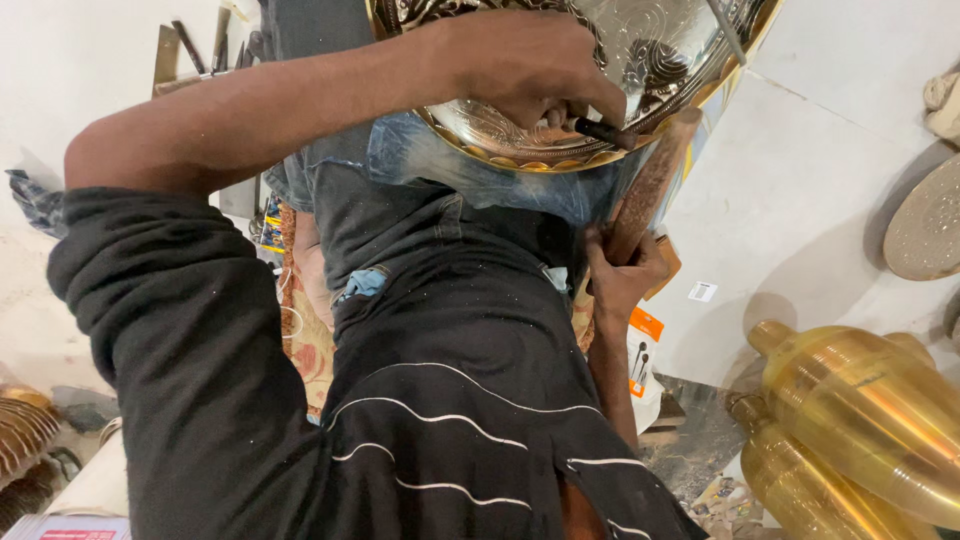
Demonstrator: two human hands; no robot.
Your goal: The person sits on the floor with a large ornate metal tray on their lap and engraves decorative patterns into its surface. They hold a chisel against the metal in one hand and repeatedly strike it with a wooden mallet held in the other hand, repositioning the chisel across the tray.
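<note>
A round engraved metal plate with a brass-coloured scalloped rim rests on my lap, over my blue jeans. My left hand reaches across from the left and is closed on a thin dark chisel, whose tip touches the plate near its lower rim. My right hand sits below the plate's edge and grips a worn wooden mallet, which slants up towards the chisel. My black striped shirt fills the lower middle of the view.
Two shiny brass vessels lie at the lower right. A round speckled metal disc leans at the right edge. Several hand tools stand at the upper left. A ribbed brass piece lies at the lower left.
</note>
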